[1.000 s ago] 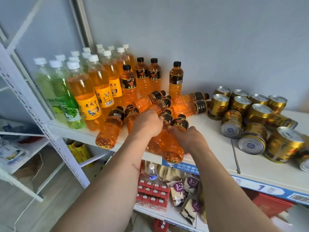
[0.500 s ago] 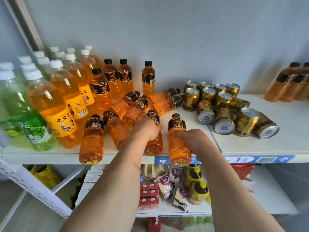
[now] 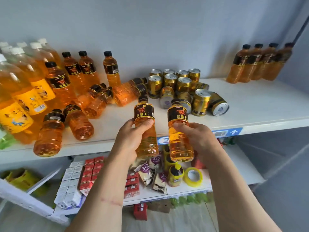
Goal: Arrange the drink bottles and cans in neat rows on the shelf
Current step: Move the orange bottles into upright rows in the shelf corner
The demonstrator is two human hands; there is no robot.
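My left hand (image 3: pixel 132 139) grips one black-labelled orange drink bottle (image 3: pixel 144 114), and my right hand (image 3: pixel 199 139) grips a second one (image 3: pixel 178 114). Both bottles are lifted in front of the white shelf's (image 3: pixel 259 104) front edge, caps pointing away from me. Several more of these bottles lie on their sides on the shelf (image 3: pixel 78 121), and a few stand upright behind them (image 3: pixel 111 69). A neat row of the same bottles (image 3: pixel 257 62) stands at the far right against the wall. Gold cans (image 3: pixel 184 84) cluster in the middle, some tipped over (image 3: pixel 219 106).
Tall orange soda bottles with white caps (image 3: pixel 25 91) stand at the left. The shelf's right part between the cans and the row is bare. A lower shelf (image 3: pixel 237 166) holds small boxes, snack packets, a yellow tape roll (image 3: pixel 193 176) and a small yellow-capped bottle.
Both hands have lifted their bottles off the shelf and drawn them toward me and to the right. My view has swung right, bringing the bottle row at the far right into sight.
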